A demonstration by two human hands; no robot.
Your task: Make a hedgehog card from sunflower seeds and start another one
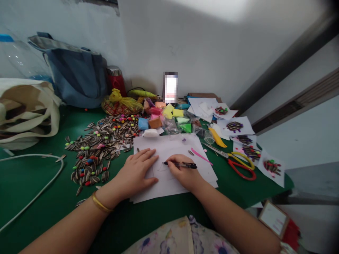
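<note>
My right hand [181, 173] is closed around a black pen [189, 165], its tip touching the white paper [177, 185]. A few thin drawn lines show on the sheet beside the tip. Flat on the left part of the paper lies my left hand [140, 169], fingers spread, holding nothing. More sheets lie stacked under the top one. A pink plastic clay tool [201, 156] rests on the paper's right side, near a single sunflower seed [191, 152]. Left of the paper spreads a heap of striped sunflower seeds [106, 141] mixed with small coloured clay bits.
Packs of coloured clay [182, 120] lie behind the paper. To the right are scissors [233, 160], a yellow cutter [217, 137] and several cards with seed figures [271, 165]. A phone [171, 86] stands at the wall. A white cable [39, 190] and bags [76, 74] occupy the left.
</note>
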